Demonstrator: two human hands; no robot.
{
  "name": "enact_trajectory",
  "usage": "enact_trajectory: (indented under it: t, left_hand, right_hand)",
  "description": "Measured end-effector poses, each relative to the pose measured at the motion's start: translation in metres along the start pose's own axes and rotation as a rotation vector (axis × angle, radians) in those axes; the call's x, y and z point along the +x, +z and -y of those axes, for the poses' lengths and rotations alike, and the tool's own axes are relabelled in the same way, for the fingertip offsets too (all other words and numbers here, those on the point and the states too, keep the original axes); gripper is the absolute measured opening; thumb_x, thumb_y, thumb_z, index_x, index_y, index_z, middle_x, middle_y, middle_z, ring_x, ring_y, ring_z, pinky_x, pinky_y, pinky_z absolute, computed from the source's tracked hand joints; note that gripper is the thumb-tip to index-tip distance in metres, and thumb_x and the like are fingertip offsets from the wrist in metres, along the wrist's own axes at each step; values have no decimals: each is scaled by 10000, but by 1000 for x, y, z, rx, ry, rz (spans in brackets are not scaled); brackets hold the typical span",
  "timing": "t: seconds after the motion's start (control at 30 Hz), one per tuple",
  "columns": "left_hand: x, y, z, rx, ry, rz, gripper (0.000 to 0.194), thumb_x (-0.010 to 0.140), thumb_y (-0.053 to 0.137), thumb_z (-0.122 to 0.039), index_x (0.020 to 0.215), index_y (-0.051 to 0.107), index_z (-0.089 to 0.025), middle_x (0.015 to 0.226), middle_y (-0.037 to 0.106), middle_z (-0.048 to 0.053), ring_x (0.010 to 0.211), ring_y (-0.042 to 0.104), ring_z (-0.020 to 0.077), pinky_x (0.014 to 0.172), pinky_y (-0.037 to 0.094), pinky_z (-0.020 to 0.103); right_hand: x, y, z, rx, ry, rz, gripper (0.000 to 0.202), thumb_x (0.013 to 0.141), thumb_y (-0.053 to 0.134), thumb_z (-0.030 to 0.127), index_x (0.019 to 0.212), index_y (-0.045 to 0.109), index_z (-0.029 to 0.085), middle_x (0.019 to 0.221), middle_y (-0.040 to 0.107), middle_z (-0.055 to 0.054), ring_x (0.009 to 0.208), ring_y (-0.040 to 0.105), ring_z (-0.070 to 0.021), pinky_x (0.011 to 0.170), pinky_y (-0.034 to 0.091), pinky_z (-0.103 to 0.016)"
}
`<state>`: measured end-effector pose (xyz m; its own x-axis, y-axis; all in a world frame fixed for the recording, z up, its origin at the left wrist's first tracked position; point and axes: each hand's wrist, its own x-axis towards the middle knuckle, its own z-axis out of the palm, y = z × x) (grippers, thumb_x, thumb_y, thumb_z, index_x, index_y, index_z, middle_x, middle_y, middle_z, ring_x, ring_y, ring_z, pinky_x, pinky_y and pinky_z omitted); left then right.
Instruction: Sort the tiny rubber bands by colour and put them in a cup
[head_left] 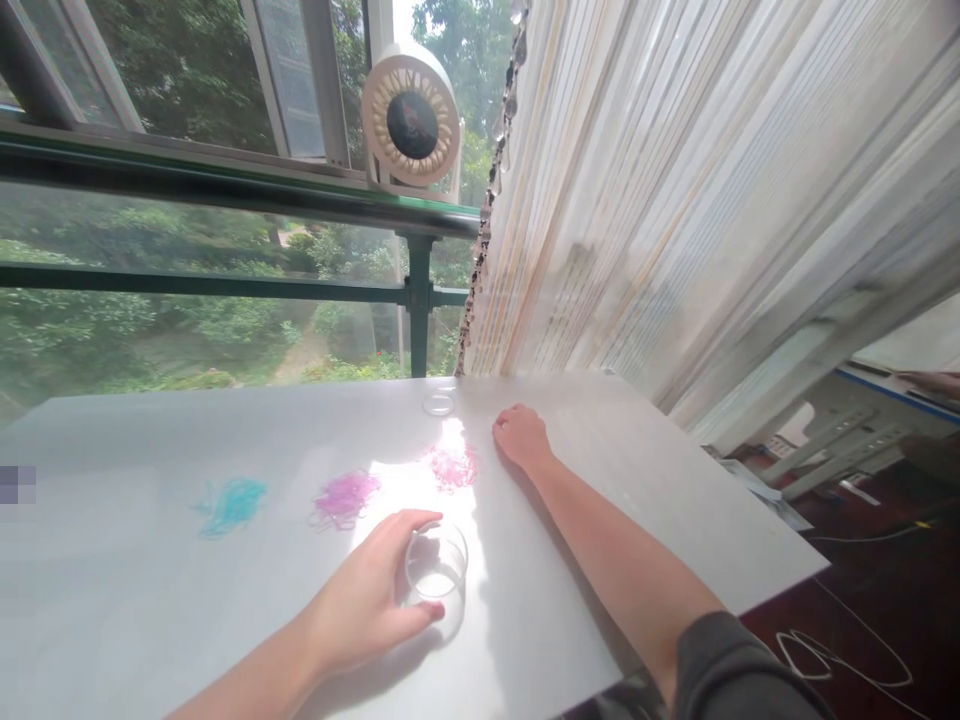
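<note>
My left hand (382,585) is curved around a clear round plastic container (436,562), thumb on the near side and fingers on the far side. The container stands on the white table, and nothing shows inside it. Farther off, my right hand (521,434) rests on the table with its fingers curled in; whatever they may hold is hidden. Between the hands lies a loose pile of pink rubber bands (451,466), partly in bright sunlight. A purple pile of bands (346,498) is left of it, and a teal pile (234,506) lies farther left. A clear ring-shaped lid (439,402) sits near the back edge.
The white table (150,610) reaches the window side. A round white fan (411,118) stands above the green railing (300,287). Sheer string curtains (600,220) hang behind the table on the right. A white cable (847,650) lies on the dark red floor.
</note>
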<state>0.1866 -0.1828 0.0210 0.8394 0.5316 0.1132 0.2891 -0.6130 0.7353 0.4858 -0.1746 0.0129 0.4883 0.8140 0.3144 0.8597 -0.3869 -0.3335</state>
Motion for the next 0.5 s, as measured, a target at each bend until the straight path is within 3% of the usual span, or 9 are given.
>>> enact_trajectory:
  t: [0.23,0.4,0.5]
  left_hand:
    - [0,-1,-3,-50,-16,31,625,659,670,-240,1247,458,-254,1252,534,80,1137,528,280,961,459,412]
    - [-1,3,-3,-83,-14,-18,625,632,677,-224,1225,480,-247,1229,550,75,1116,537,287,955,457,413]
    - [-1,3,-1,-98,1,-10,637,629,681,-231,1231,472,-243,1234,543,78,1125,526,286,961,451,416]
  right_hand:
    - [1,-10,21,38,-81,1,181,809,533,241,767,705,206,947,655,-66,899,579,-216,883,379,-361]
    - [-16,-4,49,101,-237,76,115,764,600,232,723,707,217,908,676,-40,884,595,-191,870,397,-320]
    - [-23,-1,55,120,-300,105,141,780,602,232,699,716,211,967,685,-58,958,590,-218,932,366,-373]
